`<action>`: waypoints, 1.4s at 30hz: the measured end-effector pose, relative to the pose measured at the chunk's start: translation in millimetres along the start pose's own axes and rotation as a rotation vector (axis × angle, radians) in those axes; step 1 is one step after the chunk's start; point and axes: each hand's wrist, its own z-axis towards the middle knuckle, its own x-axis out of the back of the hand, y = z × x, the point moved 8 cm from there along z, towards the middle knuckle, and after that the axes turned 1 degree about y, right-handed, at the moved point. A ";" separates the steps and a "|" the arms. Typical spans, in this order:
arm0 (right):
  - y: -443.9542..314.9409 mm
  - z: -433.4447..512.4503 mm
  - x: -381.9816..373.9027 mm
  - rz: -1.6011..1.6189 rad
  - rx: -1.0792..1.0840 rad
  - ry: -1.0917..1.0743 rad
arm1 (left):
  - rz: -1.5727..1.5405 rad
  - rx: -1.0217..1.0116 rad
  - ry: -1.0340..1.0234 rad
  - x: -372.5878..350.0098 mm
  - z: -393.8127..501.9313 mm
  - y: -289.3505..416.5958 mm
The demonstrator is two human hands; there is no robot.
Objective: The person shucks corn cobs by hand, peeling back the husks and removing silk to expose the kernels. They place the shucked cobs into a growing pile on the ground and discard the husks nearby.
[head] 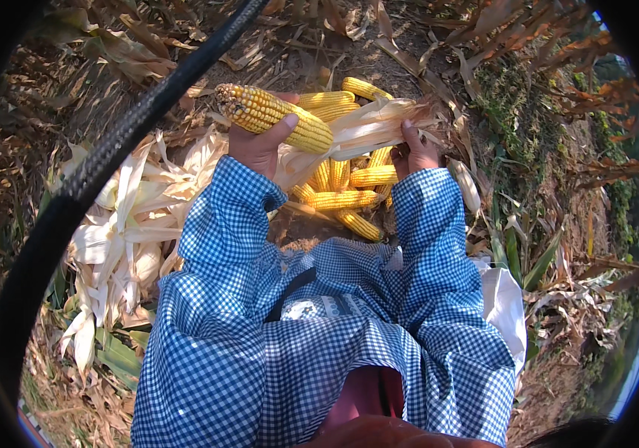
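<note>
My left hand (263,140) grips a yellow ear of corn (274,115), its thumb laid across the kernels. The tip of that ear, pointing left, is darkened and uneven. From the ear's right end a pale dry husk (370,131) stretches to the right, pulled back off the kernels. Its far end, by the brown silk, is pinched in my right hand (417,148). Beneath both hands, several husked ears of corn (347,200) lie in a loose pile on the soil, partly covered by the husk.
A heap of pale corn husks (134,224) lies to my left. Beside my right sleeve is a white sack (504,313), and one pale husk-covered ear (466,185) lies nearby. Dry corn stalks and leaves surround me. A dark cable (129,131) crosses the view at left.
</note>
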 end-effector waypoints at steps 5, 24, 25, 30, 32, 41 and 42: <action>-2.5 -13.3 -3.7 -0.183 -0.105 0.039 | 0.145 -0.084 -0.013 -1.2 -0.3 8.7; -169.0 -69.6 43.0 -0.071 0.868 0.316 | 0.567 -0.155 -0.149 -15.2 -4.1 7.5; -173.1 -72.6 42.6 -0.120 0.863 0.319 | 0.571 -0.168 -0.159 -17.2 -5.3 6.8; -140.4 -56.0 0.8 -0.601 0.757 -0.021 | 0.556 -0.118 -0.222 -25.6 -9.1 -3.6; -115.6 -53.0 -18.5 -1.183 0.931 0.062 | 0.552 -0.124 -0.267 -30.9 -11.3 -5.4; -84.9 -15.5 16.1 -1.246 0.635 0.054 | 0.593 -0.105 -0.267 -25.8 -12.1 -1.1; -91.5 -21.8 24.1 -1.273 0.676 0.091 | 0.604 -0.092 -0.242 -22.3 -9.7 -0.7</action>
